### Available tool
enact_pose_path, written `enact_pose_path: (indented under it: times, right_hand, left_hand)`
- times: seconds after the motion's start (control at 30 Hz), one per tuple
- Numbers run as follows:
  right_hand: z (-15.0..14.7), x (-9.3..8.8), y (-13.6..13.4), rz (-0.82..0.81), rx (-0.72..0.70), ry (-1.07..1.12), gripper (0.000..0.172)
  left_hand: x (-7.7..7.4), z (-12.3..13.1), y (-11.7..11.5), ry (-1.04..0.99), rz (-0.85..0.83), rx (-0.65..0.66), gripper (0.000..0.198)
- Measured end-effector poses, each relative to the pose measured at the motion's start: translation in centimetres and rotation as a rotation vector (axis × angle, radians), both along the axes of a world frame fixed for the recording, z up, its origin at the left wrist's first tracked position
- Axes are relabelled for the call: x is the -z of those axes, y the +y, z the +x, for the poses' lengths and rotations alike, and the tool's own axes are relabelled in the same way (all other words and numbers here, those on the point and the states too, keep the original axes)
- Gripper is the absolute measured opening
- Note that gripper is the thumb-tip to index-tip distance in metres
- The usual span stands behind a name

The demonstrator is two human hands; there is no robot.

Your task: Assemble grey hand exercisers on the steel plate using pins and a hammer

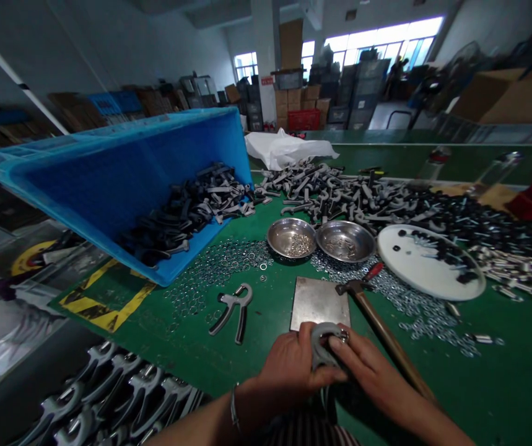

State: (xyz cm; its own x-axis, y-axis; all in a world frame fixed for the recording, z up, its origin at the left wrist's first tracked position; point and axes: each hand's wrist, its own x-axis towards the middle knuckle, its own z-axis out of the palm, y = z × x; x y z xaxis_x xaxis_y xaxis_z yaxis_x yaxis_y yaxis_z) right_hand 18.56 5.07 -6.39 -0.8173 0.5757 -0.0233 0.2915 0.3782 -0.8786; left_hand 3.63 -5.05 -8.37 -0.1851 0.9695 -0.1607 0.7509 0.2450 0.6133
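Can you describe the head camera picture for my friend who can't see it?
The left hand and right hand hold a grey grip handle over a green workbench strewn with metal washers. A tilted blue bin holds more handles.

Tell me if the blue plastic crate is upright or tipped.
Tipped: the crate rests on its side, open top sideways, black parts heaped inside.
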Motion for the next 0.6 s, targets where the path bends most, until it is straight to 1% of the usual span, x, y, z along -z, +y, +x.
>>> enact_pose_path:
  times: [0.07,0.1,0.2,0.27,0.3,0.37,0.4,0.5,0.53,0.6]
  right_hand:
    - [0.7,-0.1,-0.3,0.028,0.006,-0.017,0.029]
    - [1.0,0.0,-0.4,0.051,-0.004,-0.027,0.029]
    - [1.6,0.7,-0.4,0.110,-0.060,-0.068,0.032]
    - [1.2,1.4,0.7,0.135,-0.076,-0.103,0.035]
    - [0.7,1.8,1.8,0.174,-0.090,-0.143,0.036]
    - [-0.3,2.4,4.9,0.304,-0.130,-0.252,0.035]
    - [-0.9,2.6,7.0,0.407,-0.145,-0.316,0.034]
    - [-2.0,2.1,13.8,0.589,-0.048,-0.377,0.027]
    - [-2.3,1.7,16.0,0.639,-0.008,-0.392,0.024]
    - [-2.7,1.1,19.8,0.744,0.052,-0.438,0.022]
  left_hand:
    - [-0.2,0.0,-0.2,0.036,-0.029,0.058,0.087]
    - [-0.3,0.1,-0.2,0.064,-0.025,0.081,0.090]
    - [-0.8,0.1,0.5,0.170,-0.010,0.136,0.085]
    - [-0.9,-0.6,1.9,0.216,-0.020,0.158,0.081]
    - [-0.9,-1.2,2.9,0.226,-0.021,0.180,0.080]
    - [-0.4,-2.8,5.4,0.249,-0.004,0.238,0.078]
    - [-0.1,-3.6,6.7,0.275,0.002,0.271,0.077]
    - [0.8,-5.9,10.1,0.428,-0.003,0.361,0.068]
    - [0.8,-6.4,11.1,0.485,-0.006,0.390,0.064]
    - [0.4,-7.0,13.2,0.560,0.028,0.427,0.055]
